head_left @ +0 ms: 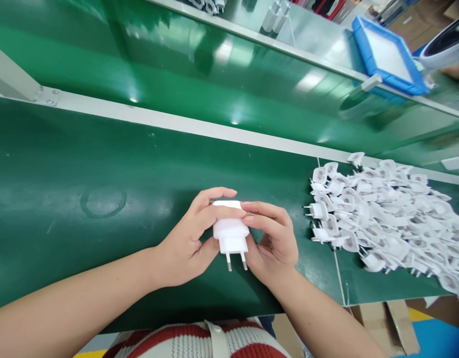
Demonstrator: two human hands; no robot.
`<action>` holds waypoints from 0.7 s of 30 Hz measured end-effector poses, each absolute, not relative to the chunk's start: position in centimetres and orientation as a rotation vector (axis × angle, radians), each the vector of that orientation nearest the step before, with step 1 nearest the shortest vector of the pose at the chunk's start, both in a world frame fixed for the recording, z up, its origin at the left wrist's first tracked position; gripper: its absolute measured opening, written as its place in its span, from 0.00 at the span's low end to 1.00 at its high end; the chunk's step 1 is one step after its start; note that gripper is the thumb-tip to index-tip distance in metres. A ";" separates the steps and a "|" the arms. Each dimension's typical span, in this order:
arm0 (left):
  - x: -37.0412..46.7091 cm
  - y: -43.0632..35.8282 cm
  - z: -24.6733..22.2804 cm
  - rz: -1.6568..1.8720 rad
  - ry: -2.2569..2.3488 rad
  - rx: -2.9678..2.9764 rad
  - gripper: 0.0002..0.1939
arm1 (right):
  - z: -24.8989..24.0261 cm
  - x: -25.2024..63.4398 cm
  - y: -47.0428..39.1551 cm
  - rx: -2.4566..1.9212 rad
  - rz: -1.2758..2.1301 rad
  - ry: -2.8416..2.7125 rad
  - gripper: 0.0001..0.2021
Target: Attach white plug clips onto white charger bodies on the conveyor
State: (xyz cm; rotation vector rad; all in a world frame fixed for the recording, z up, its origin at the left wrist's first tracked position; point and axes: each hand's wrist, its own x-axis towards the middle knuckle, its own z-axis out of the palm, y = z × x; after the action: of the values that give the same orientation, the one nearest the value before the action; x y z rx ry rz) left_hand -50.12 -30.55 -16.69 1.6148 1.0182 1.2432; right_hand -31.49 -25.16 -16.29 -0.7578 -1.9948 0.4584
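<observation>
Fingers (224, 213) of our left hand (185, 243) and right hand (279, 241) grasped the white plug (233, 243) from both sides over the worktop (140, 164), pins (228, 260) toward us, well apart from the piled plugs (393, 214). We judged its smooth casing (230, 228) could slip if either grip slackened, and a fall might bend the pins.

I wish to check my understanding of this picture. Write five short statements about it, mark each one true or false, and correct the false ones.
1. The left hand and the right hand both touch the white plug adapter. True.
2. The adapter's two pins point away from the person. False: they point toward the person.
3. A pile of white pieces lies to the right of the right hand. True.
4. The blue tray stands beside the left hand. False: it is on the raised shelf, at upper right.
5. The person's top is plain. False: it is striped.
</observation>
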 end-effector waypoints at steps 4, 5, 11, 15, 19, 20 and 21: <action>-50.1 -30.6 -16.7 1.242 1.019 1.608 0.29 | -16.3 -31.5 -25.1 -0.764 0.454 -2.008 0.17; -50.1 -30.6 -16.8 1.246 1.018 1.608 0.28 | -16.4 -31.5 -25.0 -0.758 0.457 -2.006 0.17; -50.0 -30.5 -16.9 1.257 1.014 1.590 0.30 | -16.3 -31.5 -25.2 -0.764 0.519 -1.998 0.18; -50.0 -30.6 -16.8 1.324 0.987 1.677 0.30 | -16.2 -31.7 -25.4 -0.774 0.537 -1.964 0.18; -50.0 -30.7 -16.7 1.346 0.948 1.770 0.32 | -16.1 -31.8 -25.4 -0.738 0.548 -1.936 0.18; -50.0 -30.8 -16.8 1.342 0.941 1.757 0.33 | -16.1 -31.8 -25.3 -0.728 0.543 -1.934 0.18; -50.0 -30.8 -16.8 1.336 0.939 1.724 0.34 | -16.1 -31.8 -25.2 -0.722 0.536 -1.933 0.18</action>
State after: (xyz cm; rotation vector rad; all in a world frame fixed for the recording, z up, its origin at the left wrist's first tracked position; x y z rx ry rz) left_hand -49.95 -30.84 -16.84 1.7237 0.9391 1.3359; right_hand -31.78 -25.23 -16.14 -0.7218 -1.9332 0.5363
